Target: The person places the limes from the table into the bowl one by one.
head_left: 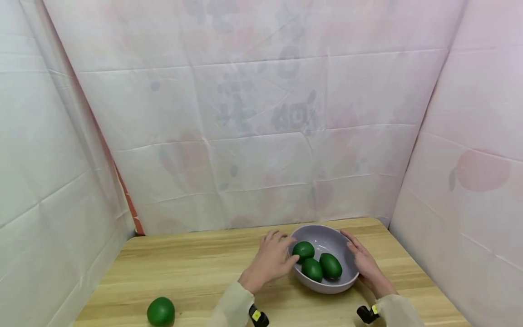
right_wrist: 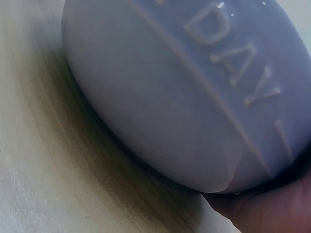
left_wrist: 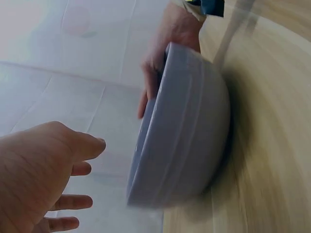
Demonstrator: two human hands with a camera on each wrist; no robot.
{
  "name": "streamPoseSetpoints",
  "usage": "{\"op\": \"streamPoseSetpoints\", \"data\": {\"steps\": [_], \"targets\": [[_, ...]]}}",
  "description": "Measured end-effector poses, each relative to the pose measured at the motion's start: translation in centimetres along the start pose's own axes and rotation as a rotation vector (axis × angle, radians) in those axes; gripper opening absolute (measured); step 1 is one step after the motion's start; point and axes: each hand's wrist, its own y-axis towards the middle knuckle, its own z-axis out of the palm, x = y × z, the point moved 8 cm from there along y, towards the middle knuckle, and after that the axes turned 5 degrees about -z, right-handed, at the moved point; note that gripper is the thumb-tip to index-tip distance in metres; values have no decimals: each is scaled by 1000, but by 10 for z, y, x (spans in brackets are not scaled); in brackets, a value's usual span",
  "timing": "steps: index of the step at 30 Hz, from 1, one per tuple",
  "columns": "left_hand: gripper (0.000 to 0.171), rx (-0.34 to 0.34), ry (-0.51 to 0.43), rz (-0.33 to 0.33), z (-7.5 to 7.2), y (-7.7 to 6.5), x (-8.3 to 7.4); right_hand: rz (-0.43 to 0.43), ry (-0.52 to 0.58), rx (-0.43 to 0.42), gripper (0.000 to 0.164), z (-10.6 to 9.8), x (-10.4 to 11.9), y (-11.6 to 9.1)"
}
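Observation:
A grey-purple bowl [head_left: 327, 287] sits on the right side of the table, with three dark green avocado-like fruits [head_left: 330, 266] inside. My right hand [head_left: 365, 264] holds the bowl by its right rim, some fingers over the edge in the left wrist view. Beside the left rim is my left hand [head_left: 271, 257], its fingers spread; the left wrist view shows a gap between this hand and the bowl wall [left_wrist: 189, 131]. Raised letters [right_wrist: 238, 63] stand out on the bowl's outside in the right wrist view. Another round green fruit [head_left: 160, 311] lies at the table's front left.
The wooden table [head_left: 196, 263] has rounded back corners. Pale printed sheets [head_left: 261, 150] hang behind it and along both sides. Black wrist devices [head_left: 259, 316] sit at both sleeves.

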Motion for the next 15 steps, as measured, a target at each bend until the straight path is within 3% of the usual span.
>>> {"op": "streamPoseSetpoints", "data": {"steps": [6, 15], "targets": [[40, -71, 4, -45, -19, -26, 32, 3, -7, 5, 52, 1, -3, 0], [33, -84, -6, -159, -48, -70, 75, -17, -10, 12, 52, -1, -2, -1]]}}
